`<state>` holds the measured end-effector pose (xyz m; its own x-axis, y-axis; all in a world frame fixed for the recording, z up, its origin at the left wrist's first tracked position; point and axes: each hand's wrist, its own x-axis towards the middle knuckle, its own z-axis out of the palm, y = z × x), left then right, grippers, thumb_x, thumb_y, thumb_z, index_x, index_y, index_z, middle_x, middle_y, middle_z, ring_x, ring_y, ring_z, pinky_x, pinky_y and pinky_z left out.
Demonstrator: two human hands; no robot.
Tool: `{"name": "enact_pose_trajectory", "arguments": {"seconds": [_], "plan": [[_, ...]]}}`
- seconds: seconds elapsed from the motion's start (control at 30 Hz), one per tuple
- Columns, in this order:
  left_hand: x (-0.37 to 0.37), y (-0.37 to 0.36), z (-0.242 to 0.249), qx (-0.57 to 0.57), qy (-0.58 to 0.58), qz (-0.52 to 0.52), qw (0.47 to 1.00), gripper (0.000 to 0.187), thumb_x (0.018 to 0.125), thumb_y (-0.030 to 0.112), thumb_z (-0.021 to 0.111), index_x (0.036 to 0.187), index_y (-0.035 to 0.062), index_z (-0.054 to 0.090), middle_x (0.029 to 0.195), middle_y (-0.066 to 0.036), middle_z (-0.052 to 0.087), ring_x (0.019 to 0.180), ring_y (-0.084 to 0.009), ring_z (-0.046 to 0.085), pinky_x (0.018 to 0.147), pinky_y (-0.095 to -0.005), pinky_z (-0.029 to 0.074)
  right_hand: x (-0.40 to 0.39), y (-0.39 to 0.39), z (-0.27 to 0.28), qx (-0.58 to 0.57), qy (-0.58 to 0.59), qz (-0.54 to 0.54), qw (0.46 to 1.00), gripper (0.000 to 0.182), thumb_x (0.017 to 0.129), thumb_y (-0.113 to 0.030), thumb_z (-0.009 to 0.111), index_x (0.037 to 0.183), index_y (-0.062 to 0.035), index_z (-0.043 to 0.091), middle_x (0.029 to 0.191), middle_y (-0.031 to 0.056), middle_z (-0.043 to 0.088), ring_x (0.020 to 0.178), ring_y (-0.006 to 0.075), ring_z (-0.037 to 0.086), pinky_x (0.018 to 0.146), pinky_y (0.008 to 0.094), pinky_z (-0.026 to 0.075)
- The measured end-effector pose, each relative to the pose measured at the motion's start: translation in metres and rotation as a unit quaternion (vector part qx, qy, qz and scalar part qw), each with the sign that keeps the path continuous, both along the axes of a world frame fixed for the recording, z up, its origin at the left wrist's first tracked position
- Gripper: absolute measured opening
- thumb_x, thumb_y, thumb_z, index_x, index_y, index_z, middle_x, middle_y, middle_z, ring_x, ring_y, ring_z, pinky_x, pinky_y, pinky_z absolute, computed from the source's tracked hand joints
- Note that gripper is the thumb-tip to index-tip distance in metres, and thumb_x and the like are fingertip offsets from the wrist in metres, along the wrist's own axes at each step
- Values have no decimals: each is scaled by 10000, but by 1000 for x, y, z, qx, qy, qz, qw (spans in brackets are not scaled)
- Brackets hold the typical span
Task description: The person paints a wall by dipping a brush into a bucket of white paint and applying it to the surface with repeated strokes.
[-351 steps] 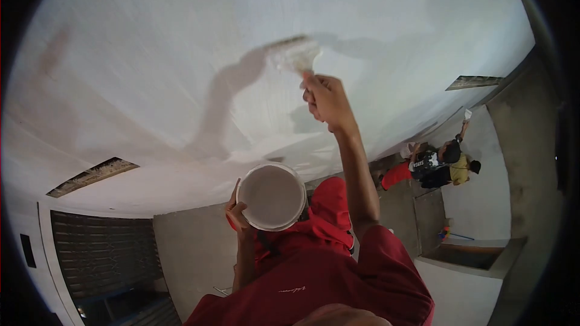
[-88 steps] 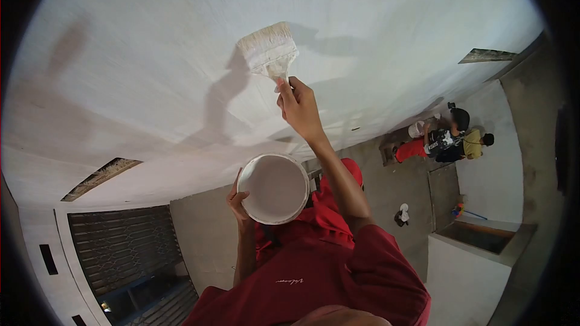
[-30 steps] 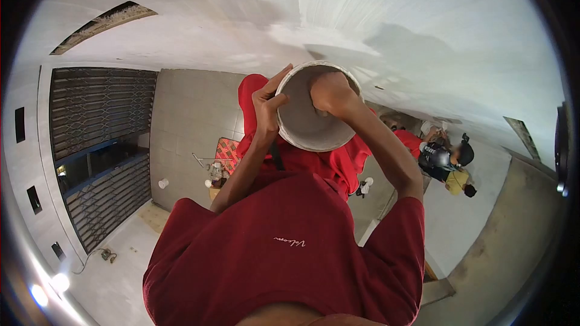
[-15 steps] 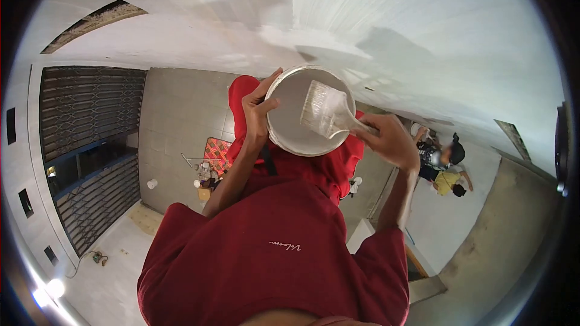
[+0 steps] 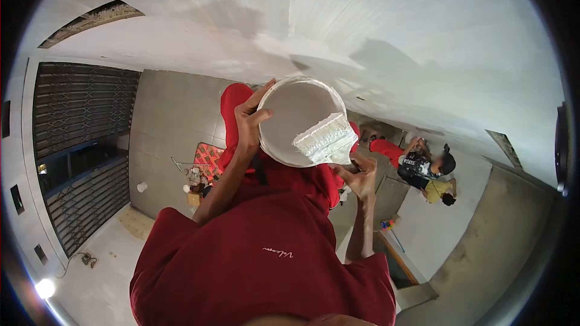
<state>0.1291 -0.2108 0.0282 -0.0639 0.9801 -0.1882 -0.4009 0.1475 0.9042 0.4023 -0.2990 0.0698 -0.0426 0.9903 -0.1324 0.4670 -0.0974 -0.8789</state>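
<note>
My left hand (image 5: 252, 118) grips the left side of a round paint bucket (image 5: 264, 139), its thumb over the rim and its fingers around the outside. Greyish-white paint (image 5: 296, 108) shows inside the bucket. In my right hand (image 5: 360, 175) is the handle of a wide paintbrush (image 5: 329, 142). The brush is coated in white paint, its bristles angled up and left over the bucket's lower right rim. My fingers are closed around the handle, which they mostly hide.
A pale wall (image 5: 241, 0) with a brushed patch rises in front of me. Two people (image 5: 432, 169) are low down at the right. A patterned red cloth (image 5: 208, 158) and small containers (image 5: 194, 181) lie on the floor at left. Dark folding grilles (image 5: 84, 108) stand beyond.
My right hand has come down and left, turning the brush so its bristles point up-left near the bucket's lower right rim. The bucket has shifted slightly left and down in view.
</note>
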Motion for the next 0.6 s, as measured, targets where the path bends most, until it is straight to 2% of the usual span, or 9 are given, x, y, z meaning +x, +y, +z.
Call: {"name": "enact_pose_trajectory", "arguments": {"seconds": [0.1,0.2,0.33,0.37,0.5,0.53,0.6], "plan": [[0,-1,1,-2,11,-3,1000,669,660,54,560,1316,-82,563,1348,-185,584,1253,-255,539,1085,-355,381,-4,-2,-2,30,-10,8,999,288,709,-159,875,704,-30,618,504,-25,485,479,25,412,422,253,310],[-1,-5,5,-9,43,-9,999,675,673,84,565,1327,-84,552,1326,-178,598,1231,-254,549,1070,-354,393,-2,-8,-13,25,29,-2,999,296,712,-180,885,712,-27,632,524,-36,498,492,19,399,421,257,305],[-5,-1,-6,23,64,-10,998,690,678,128,573,1332,-91,542,1324,-186,599,1229,-275,555,1082,-375,391,-6,1,-26,62,131,-43,988,270,745,-183,865,725,-23,649,551,-34,525,493,8,415,419,239,299],[-7,-2,-15,25,28,-9,999,701,669,130,567,1331,-99,537,1342,-199,584,1247,-286,547,1095,-387,384,-1,0,-27,28,145,-34,988,252,769,-181,847,732,-23,654,557,-30,536,488,10,424,418,233,303],[-13,0,-18,32,53,-15,998,713,664,148,543,1330,-107,532,1355,-204,574,1238,-284,554,1088,-394,394,-17,34,21,-15,264,-122,957,245,875,-171,749,728,-17,628,552,-19,537,473,23,460,414,219,320],[-14,1,-19,36,54,-17,998,716,664,153,537,1331,-108,531,1352,-202,576,1227,-281,561,1082,-393,400,-16,52,39,30,235,-101,966,297,942,-198,671,719,-18,597,546,-13,523,461,37,455,410,224,321],[-11,1,-10,38,56,-22,997,721,663,157,527,1335,-105,529,1339,-202,585,1196,-273,579,1061,-388,418,-16,84,48,91,227,-155,957,327,963,-231,642,722,-23,568,534,-10,501,441,40,430,401,228,301]]}}
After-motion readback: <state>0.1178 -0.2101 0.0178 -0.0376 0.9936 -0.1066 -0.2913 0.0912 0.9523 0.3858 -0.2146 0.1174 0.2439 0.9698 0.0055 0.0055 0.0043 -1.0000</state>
